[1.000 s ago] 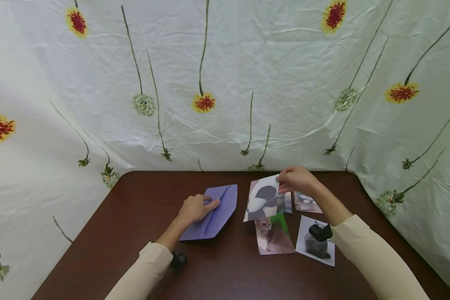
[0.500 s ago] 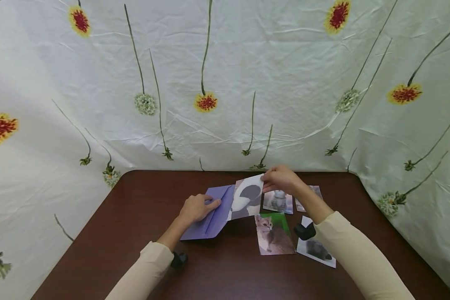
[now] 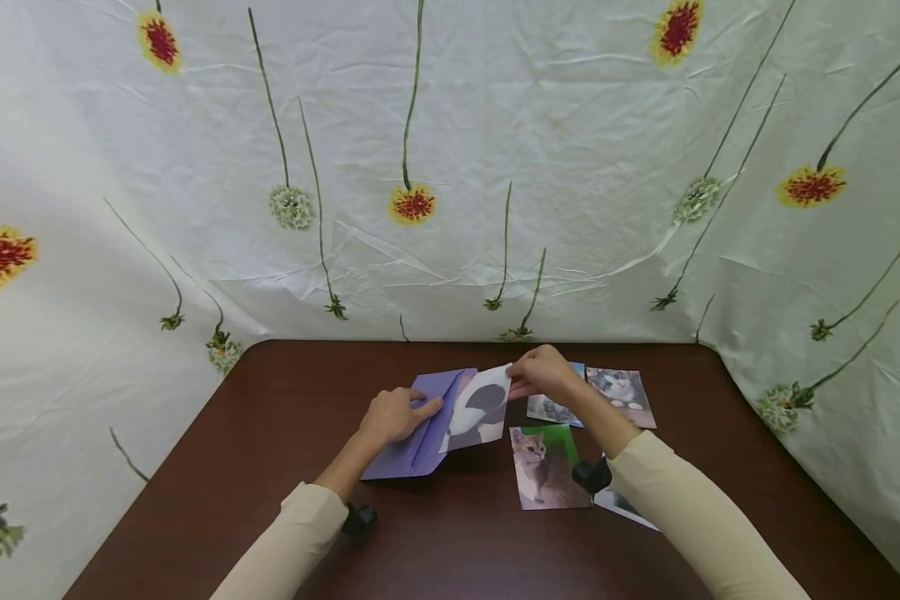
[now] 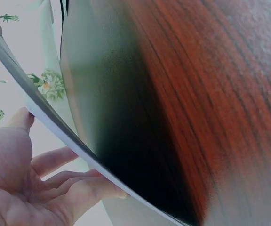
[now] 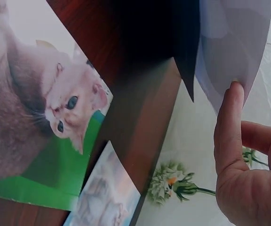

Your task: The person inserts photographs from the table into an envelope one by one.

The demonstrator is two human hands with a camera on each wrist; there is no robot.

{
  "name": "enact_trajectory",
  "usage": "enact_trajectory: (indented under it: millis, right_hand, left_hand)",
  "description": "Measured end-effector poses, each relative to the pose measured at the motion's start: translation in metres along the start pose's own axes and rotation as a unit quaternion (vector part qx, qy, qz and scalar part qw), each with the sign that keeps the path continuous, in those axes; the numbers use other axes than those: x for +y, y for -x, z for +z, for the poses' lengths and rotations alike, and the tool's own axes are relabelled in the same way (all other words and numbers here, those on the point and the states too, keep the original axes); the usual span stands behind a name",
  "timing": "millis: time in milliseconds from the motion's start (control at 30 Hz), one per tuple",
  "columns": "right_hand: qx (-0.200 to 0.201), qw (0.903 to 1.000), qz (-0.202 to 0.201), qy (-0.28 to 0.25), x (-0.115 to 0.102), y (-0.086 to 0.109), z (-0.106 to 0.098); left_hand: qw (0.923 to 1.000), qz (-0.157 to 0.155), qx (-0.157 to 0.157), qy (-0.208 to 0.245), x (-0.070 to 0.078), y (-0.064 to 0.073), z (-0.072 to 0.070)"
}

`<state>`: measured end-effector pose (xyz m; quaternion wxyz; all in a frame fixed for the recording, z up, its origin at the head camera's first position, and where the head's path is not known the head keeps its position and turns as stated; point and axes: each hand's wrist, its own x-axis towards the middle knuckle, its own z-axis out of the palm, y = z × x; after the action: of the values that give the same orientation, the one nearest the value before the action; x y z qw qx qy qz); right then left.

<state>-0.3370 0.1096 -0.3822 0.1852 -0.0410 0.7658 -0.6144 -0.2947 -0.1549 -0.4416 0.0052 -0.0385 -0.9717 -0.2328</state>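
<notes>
A purple envelope [image 3: 427, 450] lies at the middle of the table, its right side lifted off the wood. My left hand [image 3: 392, 417] rests on it, thumb and fingers touching its upper face; the left wrist view shows the envelope edge-on [image 4: 65, 132] beneath those fingertips. My right hand [image 3: 543, 372] pinches the upper right corner of a photo print [image 3: 480, 408] with a grey, white and dark picture. The left part of this print overlaps the envelope's opening; whether it is inside cannot be made out. In the right wrist view its pale back [image 5: 234, 42] shows above the finger.
More cat photos lie right of the envelope: one with a green background [image 3: 549, 471], a grey kitten [image 3: 555, 410] partly behind my right hand, another cat [image 3: 622, 396], and one [image 3: 622, 507] mostly under my right forearm. A flowered cloth [image 3: 450, 167] hangs behind the table.
My right hand has carried the photo print leftward and slightly down, from beside the envelope onto its right side. My left hand has stayed on the envelope.
</notes>
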Motion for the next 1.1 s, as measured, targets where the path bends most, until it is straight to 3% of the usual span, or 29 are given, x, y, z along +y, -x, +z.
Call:
enact_trajectory:
  millis: [600,1100]
  right_hand:
    - [0.022,0.9985,0.003,-0.051,0.009,-0.015,0.025]
    - [-0.014,0.9974,0.013,-0.070,0.003,-0.015,0.039]
  left_hand:
    - [1.0000,0.005,0.007,0.000,0.001,0.000,-0.001]
    - [1.0000,-0.001,0.004,0.001,-0.002,-0.003,0.002]
